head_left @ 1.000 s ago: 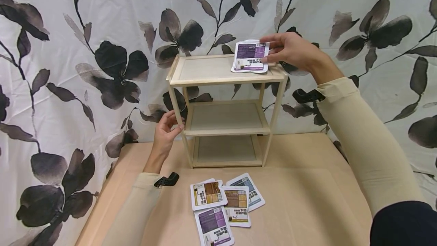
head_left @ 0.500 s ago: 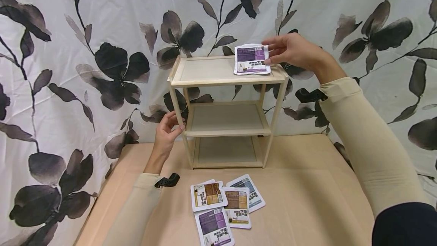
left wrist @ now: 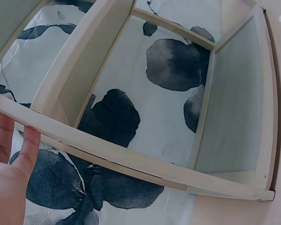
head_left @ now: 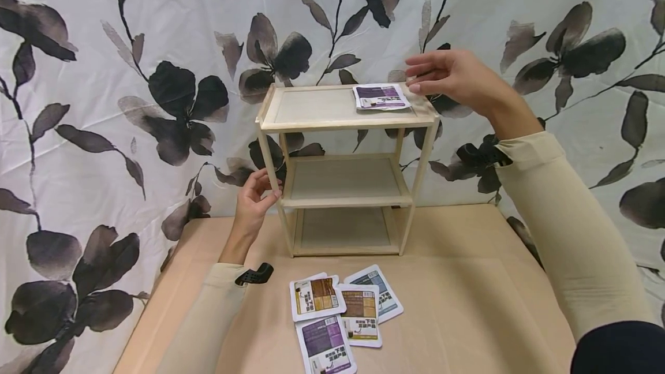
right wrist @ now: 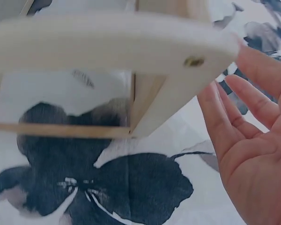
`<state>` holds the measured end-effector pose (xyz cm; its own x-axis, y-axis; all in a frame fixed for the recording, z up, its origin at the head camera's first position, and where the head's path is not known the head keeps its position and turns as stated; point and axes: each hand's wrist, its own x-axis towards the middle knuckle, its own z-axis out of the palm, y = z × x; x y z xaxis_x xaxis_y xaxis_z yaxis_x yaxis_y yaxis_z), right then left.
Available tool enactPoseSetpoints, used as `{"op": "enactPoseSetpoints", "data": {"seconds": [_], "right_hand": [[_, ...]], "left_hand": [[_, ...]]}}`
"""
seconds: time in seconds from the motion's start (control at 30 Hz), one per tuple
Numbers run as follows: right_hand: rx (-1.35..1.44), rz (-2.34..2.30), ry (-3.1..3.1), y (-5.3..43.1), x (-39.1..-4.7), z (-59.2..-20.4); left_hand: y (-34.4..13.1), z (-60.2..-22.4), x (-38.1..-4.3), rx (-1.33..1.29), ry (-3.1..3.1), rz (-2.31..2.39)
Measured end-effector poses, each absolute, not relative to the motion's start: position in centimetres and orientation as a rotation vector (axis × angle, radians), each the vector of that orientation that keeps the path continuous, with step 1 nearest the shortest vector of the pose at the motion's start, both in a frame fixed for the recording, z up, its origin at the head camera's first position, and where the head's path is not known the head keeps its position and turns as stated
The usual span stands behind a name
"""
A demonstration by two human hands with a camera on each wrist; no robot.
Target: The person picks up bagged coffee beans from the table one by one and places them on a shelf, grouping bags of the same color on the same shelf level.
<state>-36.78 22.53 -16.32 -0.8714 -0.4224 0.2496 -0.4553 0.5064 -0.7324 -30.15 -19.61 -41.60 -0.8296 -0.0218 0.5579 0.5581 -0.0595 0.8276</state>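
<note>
A small three-tier wooden shelf [head_left: 347,190] stands at the back of the table. My left hand [head_left: 251,206] grips its left front post; in the left wrist view, fingers [left wrist: 30,145] lie behind the pale post. On the right part of the top tier lies a flat purple-and-white packet [head_left: 381,97], with other white edges showing under it. My right hand [head_left: 457,82] is just right of that packet, fingers extended and holding nothing. In the right wrist view, its fingers [right wrist: 255,101] are beside the top tier's corner.
In front of the shelf, several packets overlap on the table: an orange-brown one [head_left: 317,296], a purple one [head_left: 326,344], a brown one [head_left: 362,316] and a blue one [head_left: 384,292]. A flower-printed cloth [head_left: 182,16] hangs right behind the shelf.
The purple packet, held tilted up by my right hand before, now lies flat on the top tier. My right hand has let go and moved slightly right. The left hand stays on the post.
</note>
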Motion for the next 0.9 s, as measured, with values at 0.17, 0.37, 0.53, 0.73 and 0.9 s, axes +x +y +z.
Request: {"op": "enactPoseSetpoints", "data": {"seconds": [0.17,0.37,0.53,0.73,0.9], "right_hand": [[0.872,1.537,-2.574,22.7,-35.2,-16.6],[0.946,1.545,-2.53,22.3,-33.2,-16.9],[0.999,1.467,-2.56,21.8,-31.6,-17.8],[1.085,1.446,-2.565,21.2,-30.0,-19.5],[1.212,1.523,-2.53,20.8,-29.1,-21.1]], "left_hand": [[-19.6,-41.6,-30.3,-0.572,-1.809,-1.953],[-19.7,-41.6,-30.4,-0.571,-1.817,-1.957],[-19.8,-41.6,-30.4,-0.574,-1.821,-1.957],[-19.8,-41.7,-30.4,-0.573,-1.816,-1.958],[-19.9,-41.8,-30.5,-0.585,-1.81,-1.96]]}}
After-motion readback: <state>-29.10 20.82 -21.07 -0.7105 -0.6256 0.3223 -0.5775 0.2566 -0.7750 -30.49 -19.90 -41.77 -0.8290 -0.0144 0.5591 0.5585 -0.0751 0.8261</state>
